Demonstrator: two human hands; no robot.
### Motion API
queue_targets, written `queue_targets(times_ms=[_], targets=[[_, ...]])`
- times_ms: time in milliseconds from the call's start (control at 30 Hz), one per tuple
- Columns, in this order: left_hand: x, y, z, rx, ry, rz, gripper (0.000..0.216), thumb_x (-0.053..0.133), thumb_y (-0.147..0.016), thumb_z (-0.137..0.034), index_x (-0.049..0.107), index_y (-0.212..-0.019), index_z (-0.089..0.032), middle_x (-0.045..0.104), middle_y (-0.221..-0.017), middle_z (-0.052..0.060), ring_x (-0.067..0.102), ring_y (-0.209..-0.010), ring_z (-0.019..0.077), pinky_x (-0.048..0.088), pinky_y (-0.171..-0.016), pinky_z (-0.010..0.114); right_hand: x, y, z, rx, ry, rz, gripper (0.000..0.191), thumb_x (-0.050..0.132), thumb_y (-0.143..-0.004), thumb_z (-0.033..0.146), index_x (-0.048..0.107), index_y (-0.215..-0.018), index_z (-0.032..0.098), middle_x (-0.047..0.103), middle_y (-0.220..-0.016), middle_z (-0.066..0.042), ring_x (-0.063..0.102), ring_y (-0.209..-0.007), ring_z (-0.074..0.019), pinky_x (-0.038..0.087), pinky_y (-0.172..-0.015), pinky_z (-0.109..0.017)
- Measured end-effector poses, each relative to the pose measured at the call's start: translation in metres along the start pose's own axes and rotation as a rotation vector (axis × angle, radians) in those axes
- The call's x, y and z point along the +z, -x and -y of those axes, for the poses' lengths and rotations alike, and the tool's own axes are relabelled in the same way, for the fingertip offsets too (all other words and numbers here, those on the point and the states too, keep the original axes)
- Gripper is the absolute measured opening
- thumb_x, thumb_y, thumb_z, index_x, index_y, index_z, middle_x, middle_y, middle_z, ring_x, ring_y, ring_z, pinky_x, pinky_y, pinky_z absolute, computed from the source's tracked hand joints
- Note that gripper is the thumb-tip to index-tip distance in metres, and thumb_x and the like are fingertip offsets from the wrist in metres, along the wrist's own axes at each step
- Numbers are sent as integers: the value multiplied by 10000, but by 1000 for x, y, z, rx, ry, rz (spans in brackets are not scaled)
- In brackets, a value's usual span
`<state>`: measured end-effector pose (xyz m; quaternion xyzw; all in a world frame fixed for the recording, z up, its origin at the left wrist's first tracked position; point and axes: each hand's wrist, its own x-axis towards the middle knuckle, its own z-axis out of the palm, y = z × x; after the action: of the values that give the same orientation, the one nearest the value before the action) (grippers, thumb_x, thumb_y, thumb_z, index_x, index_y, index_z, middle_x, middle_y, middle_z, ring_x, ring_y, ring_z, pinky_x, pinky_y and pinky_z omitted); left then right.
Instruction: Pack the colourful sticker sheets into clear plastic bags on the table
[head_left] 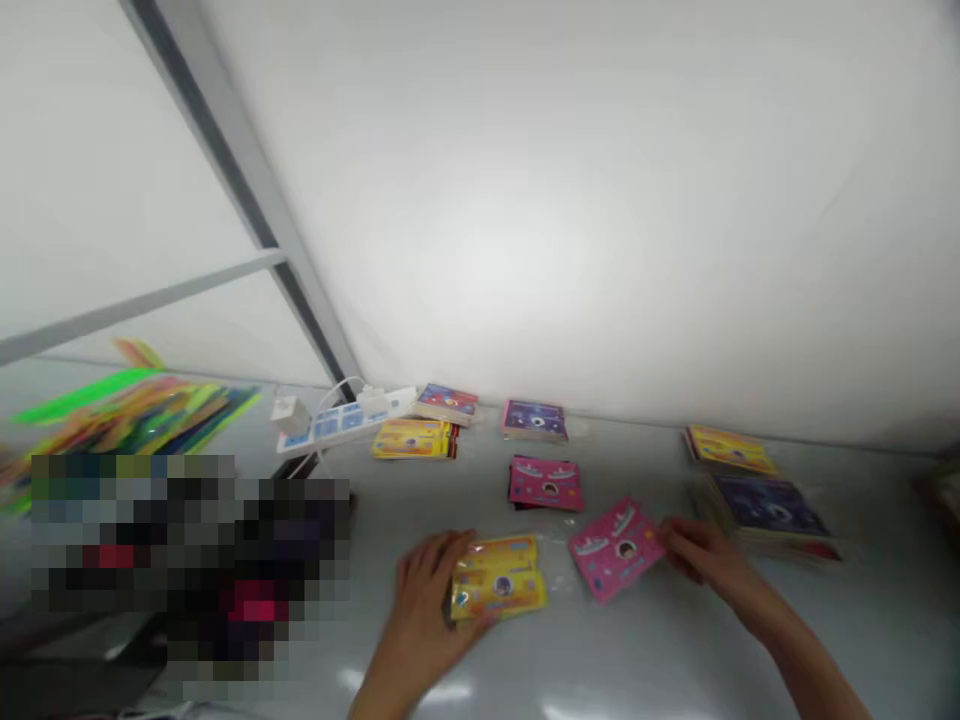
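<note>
My left hand (431, 590) grips the left edge of a yellow printed packet (499, 577), its thumb at the lower edge and its fingers at the upper left. In my right hand (697, 555), the fingertips pinch the right corner of a pink printed packet (619, 549), which lies tilted beside the yellow one. Just behind them sits a small pile of pink packets (546, 483). Clear plastic shows between the two held packets. Print on the packets is too blurred to read.
Along the wall stand stacks of purple packets (535, 419), red-blue packets (447, 402) and yellow packets (412, 438). Farther right are a yellow stack (731, 449) and a dark blue stack (772, 505). A white power strip (349, 420) with a plug lies left, near a metal post (255, 200).
</note>
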<state>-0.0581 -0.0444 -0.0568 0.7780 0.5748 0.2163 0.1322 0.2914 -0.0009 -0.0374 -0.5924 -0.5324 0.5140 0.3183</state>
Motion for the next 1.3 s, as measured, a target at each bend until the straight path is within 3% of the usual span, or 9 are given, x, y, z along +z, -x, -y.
queue_targets(times_ms=[300, 467, 667, 800, 933, 1067, 1167, 1300], targets=[[-2, 0, -3, -14, 36, 7, 701, 609, -705, -528, 375, -1312, -268, 484, -1231, 93, 414, -1144, 302, 325, -947, 456, 36, 2, 16, -50, -73, 133, 415, 519, -729, 568, 490, -594, 177, 375, -518, 47, 339, -489, -93, 255, -466, -225], [-3, 1, -3, -26, 43, 2, 685, 617, -705, -512, 382, -1304, -275, 470, -1241, 90, 407, -1146, 306, 326, -946, 465, 60, 2, 17, -66, 40, 238, 470, 450, -739, 614, 520, -604, 169, 415, -533, 30, 353, -503, -106, 274, -495, -230], [-5, -1, -6, -9, 30, 15, 660, 597, -722, -522, 394, -1291, -256, 486, -1221, 97, 418, -1144, 304, 333, -945, 463, 86, -1, 26, -174, 202, 315, 437, 370, -829, 495, 513, -562, 180, 471, -540, 15, 425, -543, -136, 323, -539, -238], [-3, -1, -4, -3, 15, 3, 689, 613, -702, -531, 395, -1295, -258, 487, -1224, 101, 420, -1142, 308, 330, -946, 468, 99, 2, 34, -259, 264, 318, 372, 358, -852, 400, 605, -656, 203, 606, -668, -19, 520, -658, -179, 380, -628, -264], [-1, -1, 0, 8, 2, -14, 681, 609, -704, -530, 404, -1291, -253, 484, -1231, 105, 423, -1145, 303, 339, -943, 461, 100, 4, 32, -272, 229, 255, 313, 393, -838, 371, 643, -769, 197, 647, -748, -35, 556, -702, -186, 407, -646, -271], [-1, -2, 0, 12, -4, -19, 658, 609, -706, -526, 428, -1276, -253, 499, -1218, 102, 439, -1132, 301, 351, -934, 458, 85, -9, 22, -197, 244, 0, 321, 410, -818, 408, 624, -797, 170, 621, -687, -37, 544, -625, -174, 399, -582, -262], [-3, -2, -2, 1, 1, -10, 646, 611, -708, -519, 433, -1272, -259, 504, -1212, 93, 442, -1130, 295, 351, -936, 456, 71, -25, 15, -127, 305, -218, 318, 436, -789, 437, 619, -763, 179, 605, -623, -37, 546, -586, -185, 380, -557, -273], [-3, -2, -3, -1, 3, -16, 631, 602, -724, -511, 429, -1279, -265, 501, -1224, 90, 439, -1138, 293, 354, -942, 451, 64, -47, 13, -115, 330, -269, 316, 479, -744, 457, 595, -608, 196, 578, -532, -26, 542, -543, -192, 351, -529, -276]])
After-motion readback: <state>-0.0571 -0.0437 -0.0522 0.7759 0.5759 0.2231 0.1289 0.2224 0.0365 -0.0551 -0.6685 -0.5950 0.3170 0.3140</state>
